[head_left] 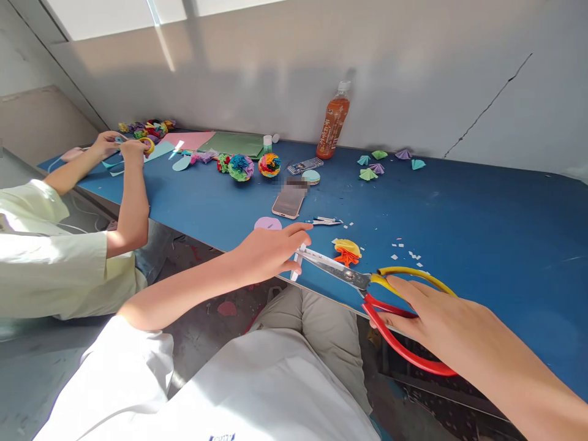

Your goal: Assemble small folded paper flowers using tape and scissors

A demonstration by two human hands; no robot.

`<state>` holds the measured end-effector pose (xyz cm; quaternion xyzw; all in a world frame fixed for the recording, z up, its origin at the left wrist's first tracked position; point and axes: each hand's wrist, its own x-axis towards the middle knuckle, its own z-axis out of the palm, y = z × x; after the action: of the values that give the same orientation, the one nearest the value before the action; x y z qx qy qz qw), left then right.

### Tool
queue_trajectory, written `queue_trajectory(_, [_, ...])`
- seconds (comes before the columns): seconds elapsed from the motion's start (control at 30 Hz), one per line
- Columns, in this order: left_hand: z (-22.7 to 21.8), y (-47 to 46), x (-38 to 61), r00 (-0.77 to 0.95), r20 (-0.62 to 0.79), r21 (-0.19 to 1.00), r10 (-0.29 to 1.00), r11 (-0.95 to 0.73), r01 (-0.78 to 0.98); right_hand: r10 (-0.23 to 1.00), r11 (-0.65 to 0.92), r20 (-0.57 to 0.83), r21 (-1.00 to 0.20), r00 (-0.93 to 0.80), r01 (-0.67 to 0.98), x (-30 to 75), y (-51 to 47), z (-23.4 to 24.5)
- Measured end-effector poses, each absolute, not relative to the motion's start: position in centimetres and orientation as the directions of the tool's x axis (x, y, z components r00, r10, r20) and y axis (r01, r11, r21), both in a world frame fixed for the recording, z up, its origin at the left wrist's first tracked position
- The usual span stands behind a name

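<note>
My left hand (271, 251) pinches a small white strip of paper (297, 264) at the blue table's (482, 214) front edge. My right hand (436, 318) grips large scissors (349, 275) with one yellow and one red handle loop; the blades point left and meet the white strip. A yellow and orange paper flower piece (346, 251) lies just behind the blades. A pale pink paper circle (267, 224) sits beside my left hand.
A phone (288, 202), a few white strips (324, 221), paper scraps (407, 250), paper flower balls (241, 166), folded paper fans (376, 165), coloured sheets (232, 144) and an orange drink bottle (333, 122) lie on the table. At left, another person's hands (124, 144) work with paper.
</note>
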<state>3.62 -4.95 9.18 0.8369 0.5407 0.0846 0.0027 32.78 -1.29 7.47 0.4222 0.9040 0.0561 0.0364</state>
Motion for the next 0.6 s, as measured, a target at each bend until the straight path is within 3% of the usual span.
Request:
queue_trajectory(0.43, [9.8, -3.9, 4.2, 0.340, -0.023, 0.177, 0.940, -0.330, 0.927, 0.690, 0.689, 0.119, 0.192, -0.714, 0.699, 33.2, -1.1, 6.4])
queue_trajectory(0.6, [9.9, -3.3, 4.1, 0.320, -0.040, 0.313, 0.946, -0.293, 0.904, 0.745, 0.636, 0.134, 0.151, -0.653, 0.757, 34.2, -1.4, 6.6])
